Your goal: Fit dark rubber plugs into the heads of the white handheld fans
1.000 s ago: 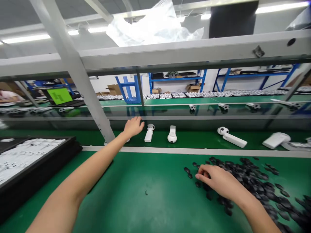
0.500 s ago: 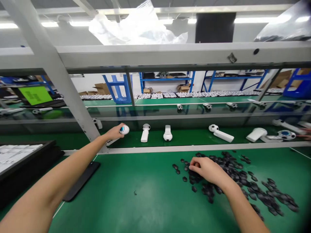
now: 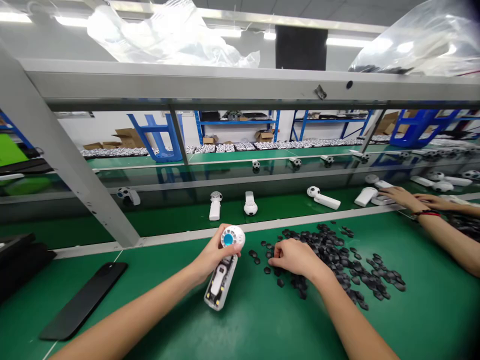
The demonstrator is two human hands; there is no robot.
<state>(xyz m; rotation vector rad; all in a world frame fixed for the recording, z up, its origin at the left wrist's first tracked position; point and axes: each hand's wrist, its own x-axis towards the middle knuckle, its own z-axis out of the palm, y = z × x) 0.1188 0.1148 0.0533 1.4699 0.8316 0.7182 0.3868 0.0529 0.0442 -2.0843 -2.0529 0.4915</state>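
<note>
My left hand (image 3: 217, 250) grips a white device (image 3: 221, 282) with a round head and a long handle. A blue disc shows in the middle of the head, and the handle's open side bares inner parts. Over the green bench, my right hand (image 3: 294, 257) rests at the left edge of a heap of small black pentagon-shaped pieces (image 3: 337, 250). Its fingers are curled together, fingertips down among the pieces; whatever they pinch is hidden.
Similar devices lie on the green strip behind the ledge, among them one white device (image 3: 215, 206) and another (image 3: 250, 203). A black phone-like slab (image 3: 86, 300) lies at left. Another person's hands (image 3: 403, 197) work at right. A slanted grey post (image 3: 86, 165) rises at left.
My left hand has brought the white device from the strip behind the ledge toward me, over the bench. My right hand stays at the black pieces. The view has shifted right.
</note>
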